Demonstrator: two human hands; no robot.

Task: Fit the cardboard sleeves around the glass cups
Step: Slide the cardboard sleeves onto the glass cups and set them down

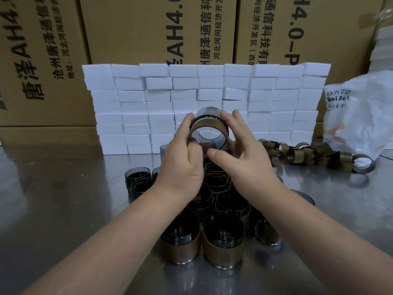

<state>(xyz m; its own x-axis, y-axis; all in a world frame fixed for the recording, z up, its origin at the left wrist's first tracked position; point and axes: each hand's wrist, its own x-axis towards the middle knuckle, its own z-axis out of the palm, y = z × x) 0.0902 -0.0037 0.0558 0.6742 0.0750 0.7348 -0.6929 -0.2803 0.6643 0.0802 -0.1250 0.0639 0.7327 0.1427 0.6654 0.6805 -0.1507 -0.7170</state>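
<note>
The glass cup is held on its side above the counter, mouth toward the camera, with a brown cardboard sleeve ringed around it near the mouth. The left hand grips the cup's left side, fingers and thumb curled on the sleeve's edge. The right hand curls round the right side, thumb stretched toward the left.

Right beneath the hands stands a tight cluster of sleeved cups, with a few bare dark cups at its left edge. Close behind the held cup rises a wall of white blocks, backed by printed cardboard boxes. A tangle of loose sleeves lies to the right, running up to a white bag. Bare steel shows left of the cluster and in the right foreground.
</note>
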